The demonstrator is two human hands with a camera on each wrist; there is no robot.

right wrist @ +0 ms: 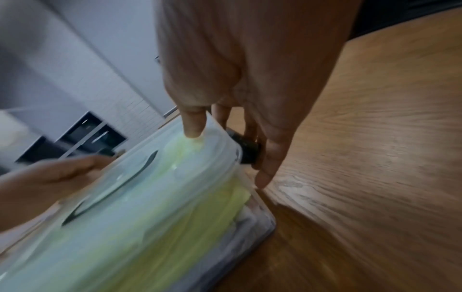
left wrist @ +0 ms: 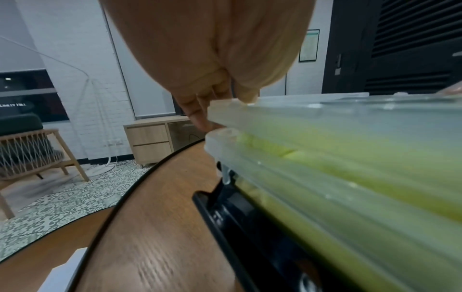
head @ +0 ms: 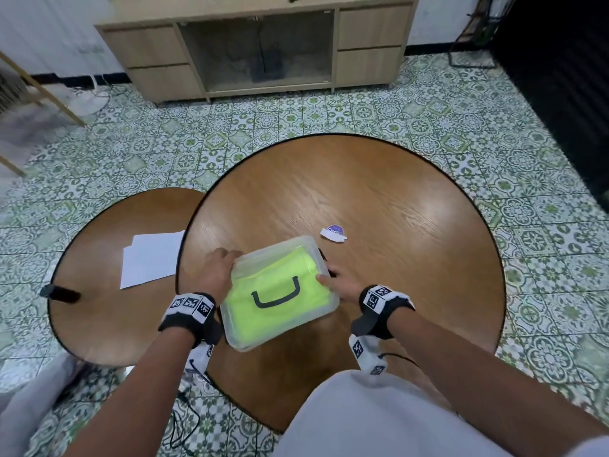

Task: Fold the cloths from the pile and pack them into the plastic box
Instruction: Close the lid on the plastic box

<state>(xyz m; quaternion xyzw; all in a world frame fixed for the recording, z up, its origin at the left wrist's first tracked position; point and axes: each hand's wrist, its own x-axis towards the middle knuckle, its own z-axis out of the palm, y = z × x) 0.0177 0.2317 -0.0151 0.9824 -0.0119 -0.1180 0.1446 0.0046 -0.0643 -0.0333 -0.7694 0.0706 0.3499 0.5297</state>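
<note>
The plastic box (head: 278, 293) stands on the round table (head: 395, 199), near its 6 o'clock edge, with the lid (head: 263, 275) laid on top and the folded yellow-green cloths (head: 286, 311) visible through it. Risk: in the left wrist view a gap shows between lid rim and box rim at that corner, so the lid is judged not fully seated; uneven downward pressure may leave one side raised, and a cloth edge trapped in the gap may prevent the black latch (left wrist: 225, 199) from closing. A one-sided push may also slide the box across the smooth table toward the edge. The left hand (head: 219, 267) grips the box at its 10 o'clock corner, thumb on the lid and fingers curled over the rim. The right hand (head: 339, 282) holds the 3 o'clock side, thumb pressed on the lid top, fingers reaching down beside the second latch (right wrist: 246, 148). The box lies directly between both hands, touching each. No loose cloths are visible on the table.
</note>
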